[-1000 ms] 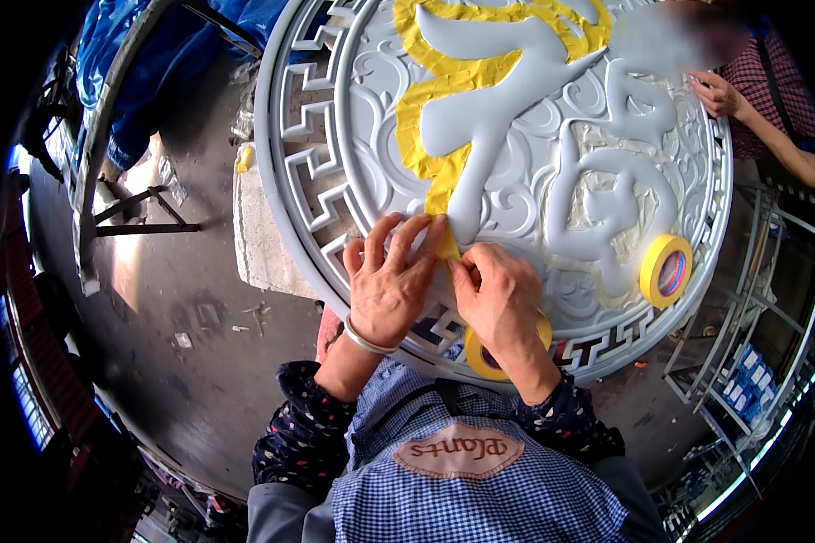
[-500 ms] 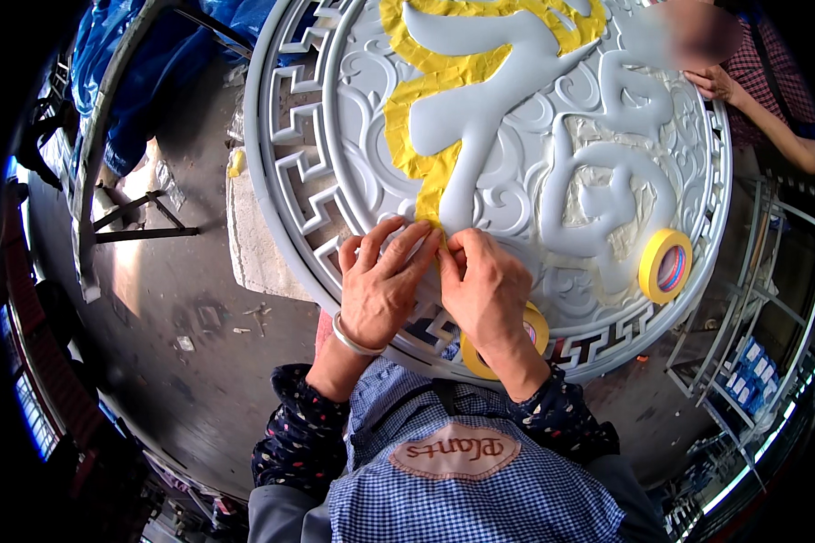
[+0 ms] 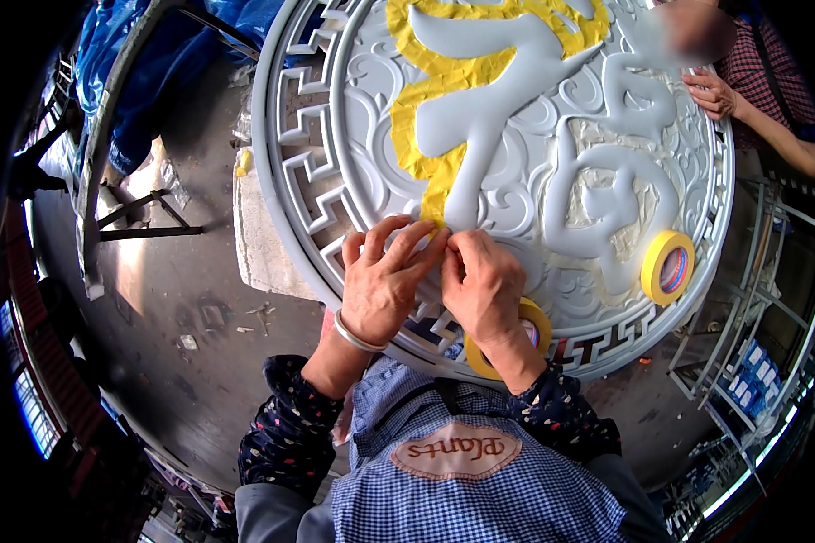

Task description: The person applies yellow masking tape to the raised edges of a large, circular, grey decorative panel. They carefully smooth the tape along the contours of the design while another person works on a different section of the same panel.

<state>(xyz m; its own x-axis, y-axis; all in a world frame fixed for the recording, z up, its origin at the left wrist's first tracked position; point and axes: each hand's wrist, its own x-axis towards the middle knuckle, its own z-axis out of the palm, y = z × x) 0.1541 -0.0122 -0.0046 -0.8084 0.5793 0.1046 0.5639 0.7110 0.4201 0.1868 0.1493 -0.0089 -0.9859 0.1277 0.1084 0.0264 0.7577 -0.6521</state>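
A large round grey panel [image 3: 380, 118] with raised scrolls and broad raised strokes lies before me. Yellow masking tape [image 3: 439, 185] edges the tallest stroke and runs down to my fingertips. My left hand [image 3: 380, 290], a pale bangle at its wrist, pinches at the strip's near end, its other fingers bent over the panel. Right against it, my right hand [image 3: 484, 285] is closed with thumb and index together on the same tape; the very end is hidden by the fingers. Partly under my right wrist lies a yellow tape roll [image 3: 536, 328].
Another yellow tape roll [image 3: 667, 267] rests on the panel at the right. Across the panel, a co-worker's hand [image 3: 711, 93] touches the rim. A metal frame [image 3: 100, 154] and blue sheeting [image 3: 167, 63] stand at the left. A metal rack [image 3: 743, 317] is beyond the right edge.
Both hands stay at the strip's end with only slight finger movement. My left elbow has shifted a little outward. The whole view has moved slightly.
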